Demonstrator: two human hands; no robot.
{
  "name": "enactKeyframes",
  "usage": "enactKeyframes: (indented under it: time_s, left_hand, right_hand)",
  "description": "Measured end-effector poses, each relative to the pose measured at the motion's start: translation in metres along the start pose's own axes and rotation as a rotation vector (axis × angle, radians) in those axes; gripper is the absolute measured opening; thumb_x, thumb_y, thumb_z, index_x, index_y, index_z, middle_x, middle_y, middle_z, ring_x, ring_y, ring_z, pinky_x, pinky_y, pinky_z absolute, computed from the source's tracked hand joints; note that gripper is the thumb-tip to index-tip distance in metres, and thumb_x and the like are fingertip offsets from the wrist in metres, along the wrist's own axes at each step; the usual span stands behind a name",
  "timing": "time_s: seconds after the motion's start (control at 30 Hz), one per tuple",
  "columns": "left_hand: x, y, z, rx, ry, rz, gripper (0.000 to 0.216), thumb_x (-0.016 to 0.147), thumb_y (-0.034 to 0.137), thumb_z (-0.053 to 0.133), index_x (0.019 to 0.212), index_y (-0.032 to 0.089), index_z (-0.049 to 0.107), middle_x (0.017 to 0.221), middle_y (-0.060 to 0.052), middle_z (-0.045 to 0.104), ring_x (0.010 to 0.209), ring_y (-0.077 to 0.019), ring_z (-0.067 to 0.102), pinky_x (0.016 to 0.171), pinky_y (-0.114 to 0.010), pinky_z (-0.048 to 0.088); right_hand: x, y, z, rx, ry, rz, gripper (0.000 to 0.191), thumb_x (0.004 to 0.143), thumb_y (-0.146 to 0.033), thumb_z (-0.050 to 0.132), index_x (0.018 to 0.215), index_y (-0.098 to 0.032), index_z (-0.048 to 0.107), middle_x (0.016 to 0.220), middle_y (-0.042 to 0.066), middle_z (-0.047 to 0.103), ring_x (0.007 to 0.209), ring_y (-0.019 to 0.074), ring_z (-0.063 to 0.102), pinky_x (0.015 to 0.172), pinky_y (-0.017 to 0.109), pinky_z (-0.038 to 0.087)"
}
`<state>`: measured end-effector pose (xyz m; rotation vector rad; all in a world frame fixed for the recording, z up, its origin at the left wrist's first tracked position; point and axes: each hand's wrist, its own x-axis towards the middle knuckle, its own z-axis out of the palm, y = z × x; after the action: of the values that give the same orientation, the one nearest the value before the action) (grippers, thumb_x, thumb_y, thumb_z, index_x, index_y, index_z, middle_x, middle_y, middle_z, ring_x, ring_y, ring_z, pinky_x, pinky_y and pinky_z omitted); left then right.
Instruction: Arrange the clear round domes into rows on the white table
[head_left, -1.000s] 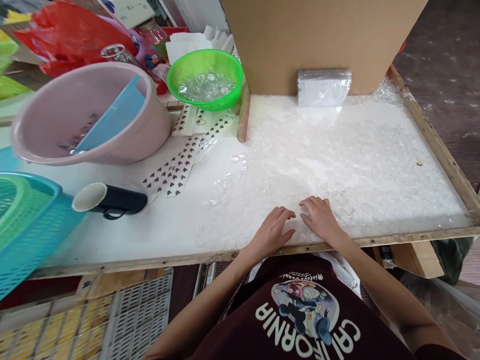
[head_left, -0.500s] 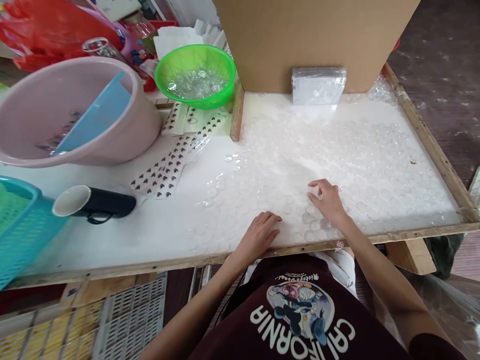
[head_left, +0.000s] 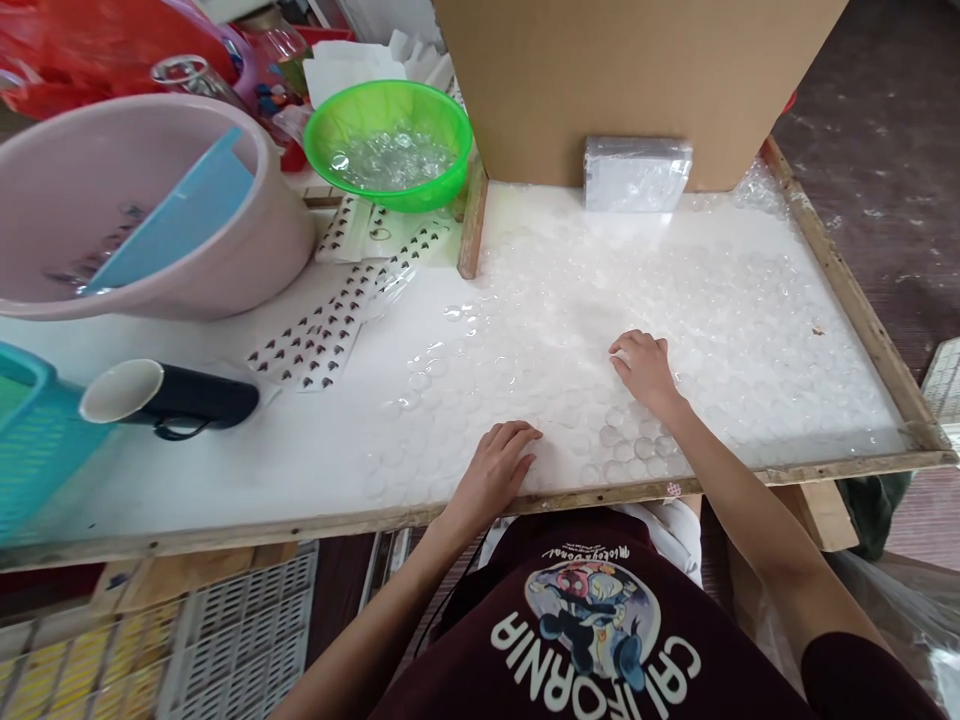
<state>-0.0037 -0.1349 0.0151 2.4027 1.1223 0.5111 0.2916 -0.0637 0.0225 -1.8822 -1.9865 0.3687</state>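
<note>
Clear round domed pieces (head_left: 622, 450) of see-through plastic lie spread in a single layer over the white tabletop (head_left: 187, 490). My left hand (head_left: 495, 462) rests palm down near the front edge, fingers loosely bent and thumb apart, holding nothing I can see. Farther in and to the right, my right hand (head_left: 643, 368) is over the clear pieces with its fingers bent and pointing left. Its fingertips are down at the pieces, and no piece shows between them. The undersides of both hands are hidden.
A green bowl (head_left: 450, 185) of clear pieces, a pink tub (head_left: 225, 280), a dark mug (head_left: 202, 395) and sticker sheets (head_left: 322, 340) stand or lie left. A turquoise basket (head_left: 52, 440) is at the edge. Behind are cardboard (head_left: 637, 70) and a wrapped block (head_left: 637, 175). Wooden strips (head_left: 847, 270) border the table.
My right hand has moved a little away from me over the clear pieces, its thumb and fingers closer together. My left hand stays near the front edge. The view has shifted slightly.
</note>
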Motion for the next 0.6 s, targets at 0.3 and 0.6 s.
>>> enactKeyframes:
  time_s: [0.3,0.6]
  left_hand:
    - [-0.006,-0.001,-0.002,0.057,0.008,-0.092,0.027,0.094,0.015,0.052,0.120,0.021,0.054,0.116,-0.009,0.060,0.108,-0.0256,0.055,0.090,-0.040,0.045]
    - [-0.005,0.001,-0.004,0.079,-0.011,-0.117,0.028,0.092,0.019,0.057,0.119,0.021,0.055,0.110,-0.007,0.062,0.105,-0.0258,0.055,0.088,-0.039,0.044]
  right_hand:
    - [-0.027,-0.029,-0.005,0.075,-0.024,-0.026,0.016,0.095,-0.022,0.050,0.102,-0.022,0.064,0.116,0.008,0.066,0.105,0.0255,0.058,0.093,0.042,0.034]
    - [-0.077,-0.061,-0.004,0.166,-0.342,-0.239,0.013,0.095,-0.022,0.056,0.105,-0.021,0.064,0.109,0.007,0.070,0.104,0.0228,0.060,0.094,0.039,0.033]
